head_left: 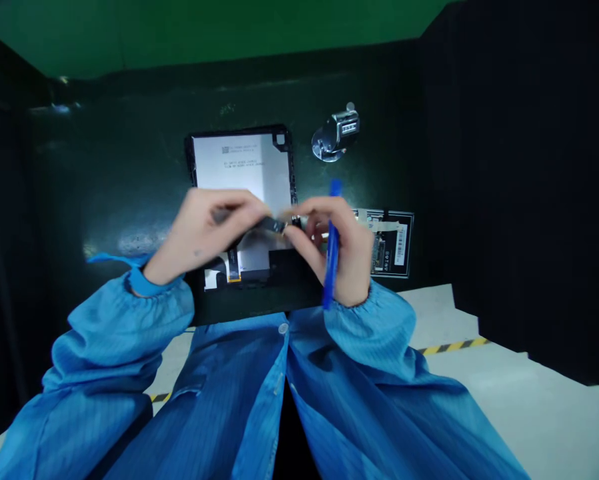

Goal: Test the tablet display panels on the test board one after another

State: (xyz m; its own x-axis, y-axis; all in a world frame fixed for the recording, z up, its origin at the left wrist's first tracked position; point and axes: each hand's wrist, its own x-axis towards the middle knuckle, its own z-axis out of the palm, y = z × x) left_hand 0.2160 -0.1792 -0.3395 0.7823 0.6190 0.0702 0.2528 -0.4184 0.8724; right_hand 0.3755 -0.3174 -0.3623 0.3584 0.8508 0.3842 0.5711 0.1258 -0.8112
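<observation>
Left grip [204, 233] pinched shut on the black flex strip [273, 225], right grip [342, 257] closed around a blue pry tool [332, 267]; excess pull could tear the strip.

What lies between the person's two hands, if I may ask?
The head view shows a small dark strip pinched between the left hand and right hand.

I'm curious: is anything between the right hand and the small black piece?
Nothing visible. The right hand touches the small black piece directly; the blue pry tool it holds lies to the side, clear of the piece.
</observation>
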